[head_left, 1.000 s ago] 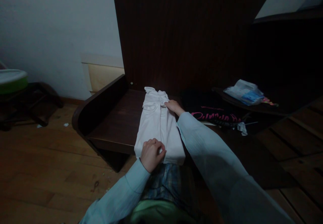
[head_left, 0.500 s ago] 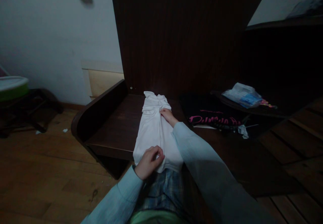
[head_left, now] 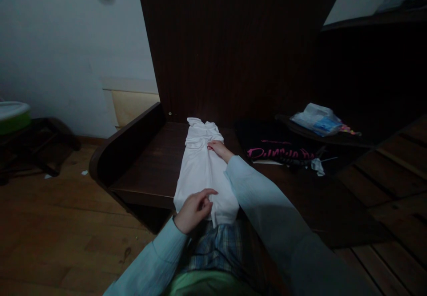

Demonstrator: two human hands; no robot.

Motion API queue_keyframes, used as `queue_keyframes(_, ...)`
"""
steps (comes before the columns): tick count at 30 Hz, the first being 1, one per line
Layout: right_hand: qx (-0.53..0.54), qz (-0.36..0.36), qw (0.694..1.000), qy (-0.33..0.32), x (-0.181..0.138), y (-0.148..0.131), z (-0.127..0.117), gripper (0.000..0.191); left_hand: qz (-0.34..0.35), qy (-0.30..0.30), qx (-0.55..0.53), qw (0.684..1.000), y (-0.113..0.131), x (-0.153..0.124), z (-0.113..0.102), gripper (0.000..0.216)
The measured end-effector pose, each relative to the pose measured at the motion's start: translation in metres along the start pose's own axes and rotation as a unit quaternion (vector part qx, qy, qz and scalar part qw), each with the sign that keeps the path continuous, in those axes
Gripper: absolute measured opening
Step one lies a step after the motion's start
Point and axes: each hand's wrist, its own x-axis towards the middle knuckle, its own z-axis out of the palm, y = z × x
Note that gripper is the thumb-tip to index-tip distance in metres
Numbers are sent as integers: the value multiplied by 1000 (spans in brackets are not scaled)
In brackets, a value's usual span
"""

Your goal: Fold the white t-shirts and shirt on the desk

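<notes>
A white garment [head_left: 193, 171], long and narrow, lies lengthwise on the dark wooden bench, bunched in wrinkles at its far end. Its near edge reaches over the front of the bench toward my lap. With thumb and fingers closed, my right hand [head_left: 218, 148] pinches the cloth just below the wrinkled part. My left hand [head_left: 196, 207] is over the near end, index finger stretched out and thumb apart from it. Between the two hands a shallow crease runs down the middle of the cloth.
A raised side panel [head_left: 123, 144] bounds the bench on the left, and a tall dark board [head_left: 233, 51] stands behind. To the right lie a black cloth with pink lettering [head_left: 283, 153] and a clear plastic package [head_left: 316, 119]. A green tub [head_left: 15, 120] sits far left.
My left thumb and index finger have parted from their pinch near the garment's near end. The raised central fold looks flatter. My right hand keeps its place on the cloth.
</notes>
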Motion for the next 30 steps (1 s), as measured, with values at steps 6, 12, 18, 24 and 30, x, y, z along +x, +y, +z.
queue_keyframes(6,-216,-153,963,50,-39,-5,5,24,-35,48,166,984,10,17,-13,32)
queue_keyframes(12,-347,-176,918,70,-58,-11,9,29,18,97,375,922,-15,41,0,47)
queue_keyframes(18,-359,-189,912,60,-82,-11,9,27,41,45,449,891,-8,13,3,54)
queue_keyframes(24,-365,-181,912,46,-121,-17,12,29,19,31,399,916,26,21,-18,31)
queue_keyframes(30,-308,-199,930,-36,-144,-16,-3,33,107,130,317,933,-4,28,0,29)
